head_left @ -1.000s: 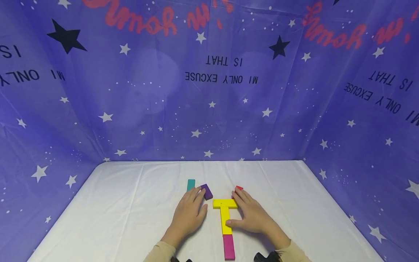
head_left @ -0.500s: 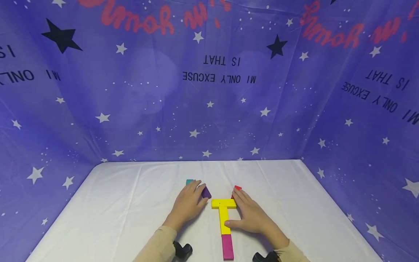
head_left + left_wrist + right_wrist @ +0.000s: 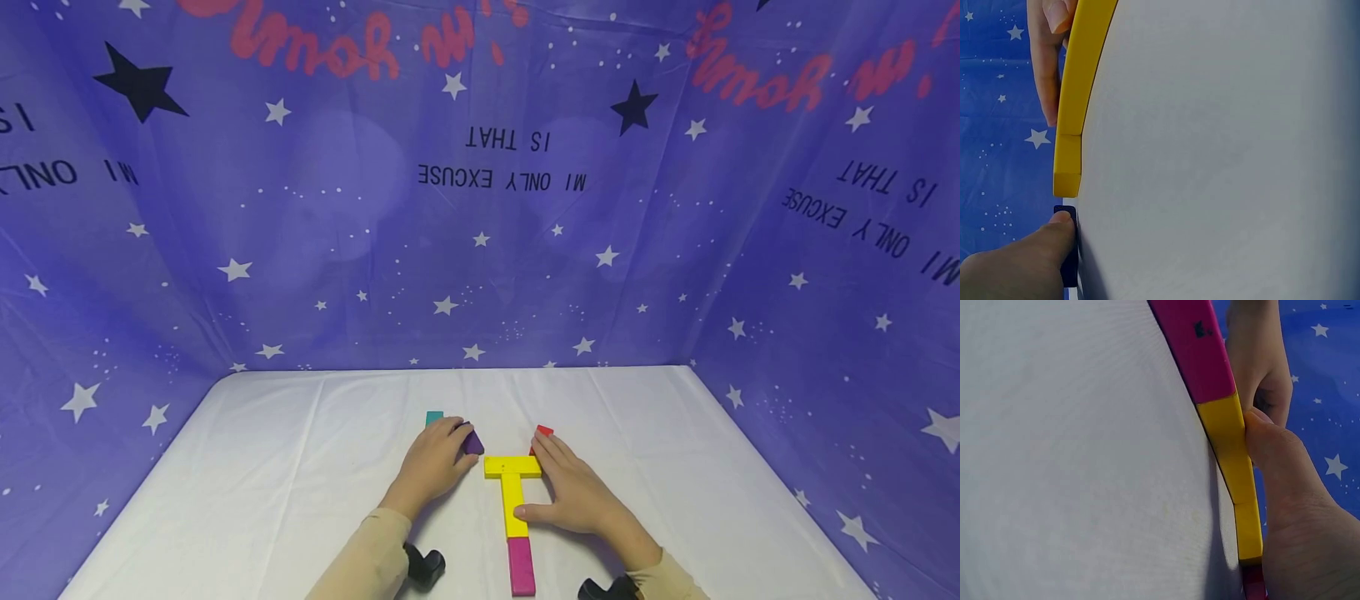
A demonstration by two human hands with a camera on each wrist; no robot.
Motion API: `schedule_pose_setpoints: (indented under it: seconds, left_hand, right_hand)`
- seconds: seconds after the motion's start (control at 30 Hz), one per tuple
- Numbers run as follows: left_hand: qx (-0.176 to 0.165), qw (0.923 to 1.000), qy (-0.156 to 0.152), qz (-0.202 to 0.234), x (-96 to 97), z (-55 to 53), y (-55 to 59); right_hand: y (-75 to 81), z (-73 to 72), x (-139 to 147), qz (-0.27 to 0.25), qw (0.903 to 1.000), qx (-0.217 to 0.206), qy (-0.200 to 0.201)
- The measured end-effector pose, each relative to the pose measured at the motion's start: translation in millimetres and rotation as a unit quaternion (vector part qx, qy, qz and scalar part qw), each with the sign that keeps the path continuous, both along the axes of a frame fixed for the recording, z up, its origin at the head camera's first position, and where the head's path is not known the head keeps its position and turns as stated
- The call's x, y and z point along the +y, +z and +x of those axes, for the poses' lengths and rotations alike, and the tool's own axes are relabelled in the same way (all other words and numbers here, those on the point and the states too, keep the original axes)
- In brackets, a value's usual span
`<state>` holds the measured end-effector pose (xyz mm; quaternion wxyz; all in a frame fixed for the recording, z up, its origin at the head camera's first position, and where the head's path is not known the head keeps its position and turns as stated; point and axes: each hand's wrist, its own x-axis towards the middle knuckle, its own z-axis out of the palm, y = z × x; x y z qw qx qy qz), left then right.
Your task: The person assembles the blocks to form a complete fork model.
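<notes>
My left hand (image 3: 427, 468) pinches a dark purple block (image 3: 471, 442), the thumb on its near side and the fingers curled over the far side. In the left wrist view the thumb presses against this purple block (image 3: 1069, 272), close to the end of a yellow block (image 3: 1067, 182). My right hand (image 3: 579, 496) lies with fingers stretched out, their tips at a red block (image 3: 545, 430) that they mostly cover. Its thumb rests on the lengthwise yellow block (image 3: 512, 492). A crosswise yellow block (image 3: 512, 467) tops that one, forming a T.
A magenta block (image 3: 522, 567) continues the T's stem toward me. Behind the left fingers, a teal block (image 3: 434, 416) shows partly. White cloth covers the table (image 3: 247, 483), and purple star-patterned curtains (image 3: 390, 275) rise behind it and at both sides.
My left hand has reached over the purple block and closed its fingers and thumb on it, covering part of the teal block. The right hand stays in place.
</notes>
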<state>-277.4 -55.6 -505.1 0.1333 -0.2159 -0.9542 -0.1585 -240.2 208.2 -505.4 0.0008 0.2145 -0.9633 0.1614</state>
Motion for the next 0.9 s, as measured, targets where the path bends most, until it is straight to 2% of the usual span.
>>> schedule_pose_setpoints:
  seconds: [0.2,0.5,0.9]
  left_hand:
    - [-0.017,0.9998,0.000,0.003,1.3,-2.4,1.1]
    - [-0.050,0.9982,-0.003,0.034,1.2,-1.6,2.8]
    - [-0.055,0.9983,0.002,0.016,1.0,-5.3,3.7]
  right_hand:
    - [-0.2,0.1,0.0,0.001,1.0000,-0.002,0.002]
    - [-0.5,0.4,0.9,0.001,1.0000,-0.007,0.003]
    - [0.0,-0.2,0.8,0.003,1.0000,-0.005,0.003]
